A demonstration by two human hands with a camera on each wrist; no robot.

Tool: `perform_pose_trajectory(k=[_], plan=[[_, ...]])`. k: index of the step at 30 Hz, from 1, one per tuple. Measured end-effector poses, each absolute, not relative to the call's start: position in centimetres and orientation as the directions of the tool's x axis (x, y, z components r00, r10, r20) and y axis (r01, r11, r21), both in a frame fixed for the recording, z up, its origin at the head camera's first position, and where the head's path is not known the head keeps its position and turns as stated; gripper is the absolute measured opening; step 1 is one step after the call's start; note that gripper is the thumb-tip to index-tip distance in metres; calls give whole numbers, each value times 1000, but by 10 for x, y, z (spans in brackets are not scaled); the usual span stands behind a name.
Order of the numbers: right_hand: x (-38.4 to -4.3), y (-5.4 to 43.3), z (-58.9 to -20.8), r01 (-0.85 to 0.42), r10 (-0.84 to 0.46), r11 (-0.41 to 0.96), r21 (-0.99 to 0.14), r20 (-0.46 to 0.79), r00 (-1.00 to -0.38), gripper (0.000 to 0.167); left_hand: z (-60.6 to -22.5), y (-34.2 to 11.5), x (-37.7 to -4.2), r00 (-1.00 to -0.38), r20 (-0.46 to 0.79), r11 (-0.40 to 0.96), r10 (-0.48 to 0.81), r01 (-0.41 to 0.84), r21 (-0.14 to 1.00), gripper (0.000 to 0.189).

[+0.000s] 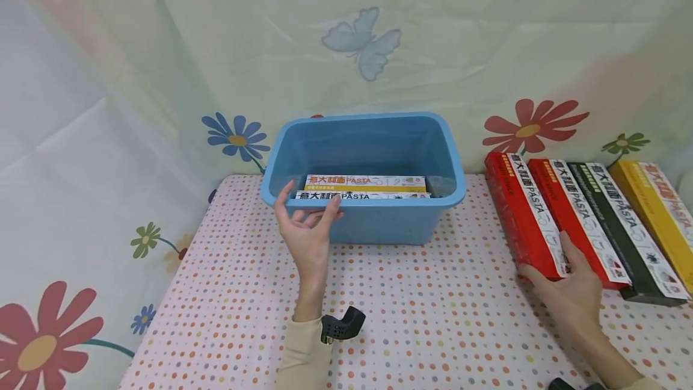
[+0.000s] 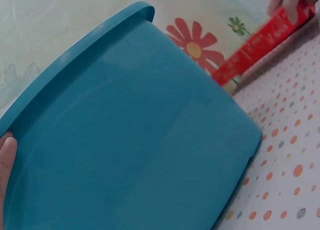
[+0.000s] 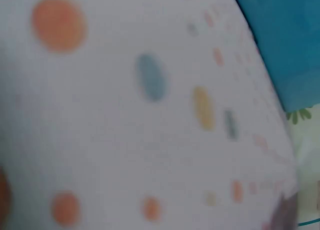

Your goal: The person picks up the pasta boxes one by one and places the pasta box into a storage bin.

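Observation:
In the head view my left hand (image 1: 305, 230) holds the front rim of a blue plastic bin (image 1: 379, 221), left of its middle. Two pasta boxes stand inside: a yellow-and-white box (image 1: 365, 183) and, nearer the front wall, a box with a white side (image 1: 363, 195). The lower parts of both are hidden by the bin wall. On the right, my right hand (image 1: 574, 294) grips the near end of the leftmost red pasta box (image 1: 514, 215), thumb on its left side and fingers on its right. The left wrist view shows the bin's wall (image 2: 125, 125) close up.
Beside the gripped box lie another red pasta box (image 1: 579, 221), a dark green one (image 1: 628, 233) and a yellow one (image 1: 657, 215) in a row. The table (image 1: 406, 312) has a dotted cloth. Behind the bin hangs a flowered curtain (image 1: 260, 65).

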State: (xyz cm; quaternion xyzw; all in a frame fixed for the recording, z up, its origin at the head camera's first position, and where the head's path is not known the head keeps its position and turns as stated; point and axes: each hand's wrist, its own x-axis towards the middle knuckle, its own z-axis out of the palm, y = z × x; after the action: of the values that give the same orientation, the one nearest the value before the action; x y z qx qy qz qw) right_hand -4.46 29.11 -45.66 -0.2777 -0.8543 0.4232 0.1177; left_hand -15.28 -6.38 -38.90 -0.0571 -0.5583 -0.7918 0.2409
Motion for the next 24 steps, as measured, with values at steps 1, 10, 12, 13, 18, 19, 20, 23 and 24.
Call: perform_pose_trajectory(k=[1,10,12,13,18,19,20,23,24], plan=[[-43,291,-453,358,571,501,-788,-10,-821,95,-389,-63,-153,-879,359,-262,-315,444,857,79],[-36,299,-405,26,387,686,-728,334,-859,97,-389,-65,-152,-878,358,-260,-317,444,857,79],[-42,301,-390,-68,313,711,-700,402,-861,101,-389,-66,-152,-878,357,-259,-318,443,858,79],[-46,301,-383,-117,271,718,-686,431,-860,103,-389,-66,-152,-878,357,-257,-319,443,859,79],[-76,300,-341,-337,21,753,-566,532,-846,117,-389,-67,-152,-875,364,-251,-320,449,858,79],[-84,299,-331,-373,-32,758,-535,540,-841,118,-389,-66,-152,-874,366,-253,-319,450,856,79],[-93,298,-321,-410,-87,757,-509,544,-835,118,-389,-66,-152,-875,366,-257,-317,451,855,78],[-121,291,-290,-513,-254,733,-446,519,-816,114,-388,-65,-152,-879,362,-270,-310,447,853,79],[-130,288,-280,-549,-313,711,-440,501,-807,112,-389,-64,-151,-881,360,-271,-309,444,854,79]])
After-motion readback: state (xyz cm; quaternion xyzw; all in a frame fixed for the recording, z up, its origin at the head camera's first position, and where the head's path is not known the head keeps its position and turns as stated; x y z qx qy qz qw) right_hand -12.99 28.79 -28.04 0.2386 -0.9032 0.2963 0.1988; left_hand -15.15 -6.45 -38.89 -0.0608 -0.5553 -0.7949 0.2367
